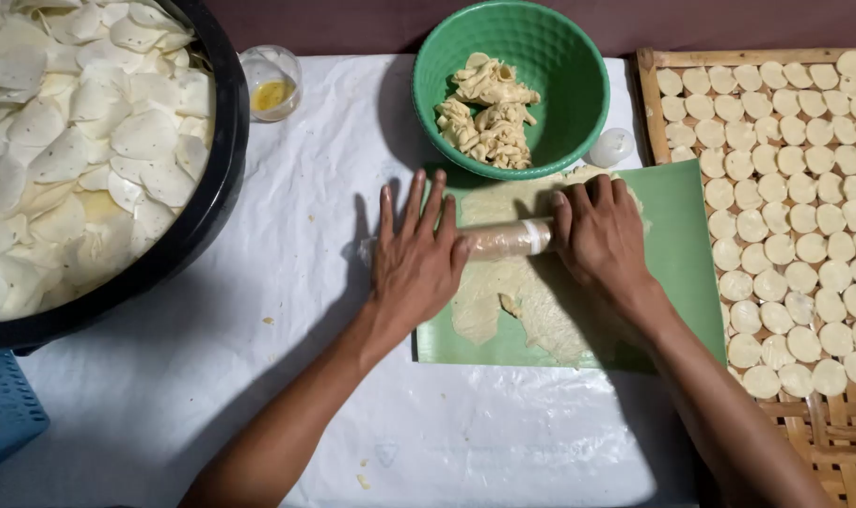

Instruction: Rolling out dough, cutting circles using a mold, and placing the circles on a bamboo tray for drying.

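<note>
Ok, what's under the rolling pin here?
A thin, ragged sheet of pale dough lies under the rolling pin, spread on a green mat. The left hand and right hand cover the pin's ends, so the dough directly beneath them is hidden.

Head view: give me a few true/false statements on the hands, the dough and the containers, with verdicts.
1. Both hands press on the rolling pin. True: left hand and right hand lie flat on its ends.
2. The dough sheet lies on bare white plastic. False: it lies on a green mat.
3. The green bowl is empty. False: it holds dough scraps.
4. The woven tray on the right carries round dough discs. True.
5. The black tub holds liquid. False: it holds thin white slices.
</note>
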